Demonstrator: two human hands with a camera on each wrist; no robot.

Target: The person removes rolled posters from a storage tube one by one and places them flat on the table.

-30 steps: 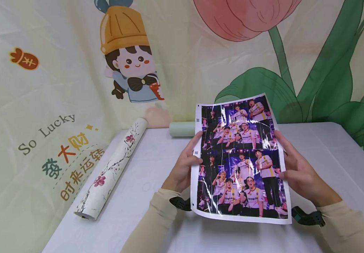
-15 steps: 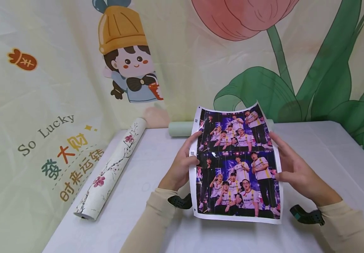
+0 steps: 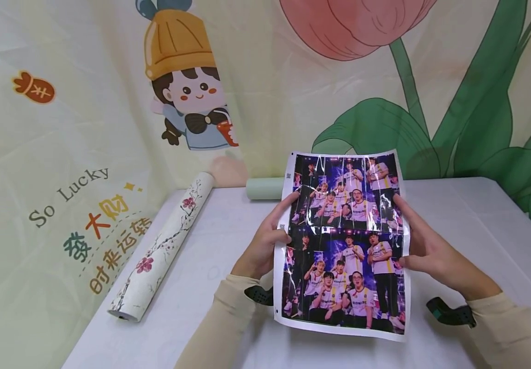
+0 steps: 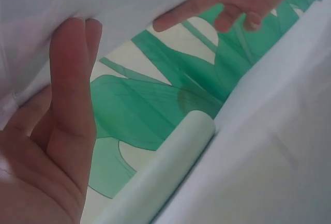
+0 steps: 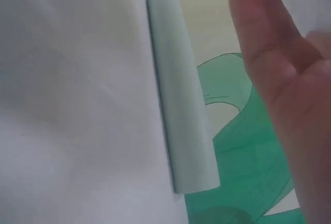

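Observation:
A glossy photo sheet [image 3: 344, 277] with a white border hangs upright above the table in the head view. It bears two similar group pictures, one over the other, with bright glare streaks on the upper one. My left hand [image 3: 262, 246] holds its left edge, thumb on the front and other fingers mostly behind. At the right edge my right hand [image 3: 436, 251] grips it the same way. From the left wrist view, the left fingers [image 4: 72, 79] press up against the sheet's pale back. The right wrist view shows the right hand [image 5: 295, 84] close up, its fingertips cut by the frame.
Behind the photo sheet, a pale green roll [image 3: 265, 189] lies along the table's back edge. A white roll with plum blossoms [image 3: 164, 246] lies slanted at the left. The table [image 3: 201, 318] has a white cover, and a printed curtain [image 3: 265, 92] hangs behind it.
The photo sheet has come down and slightly left, its top edge bowing midway and now nearly straight. Both hands keep their hold, with little shift.

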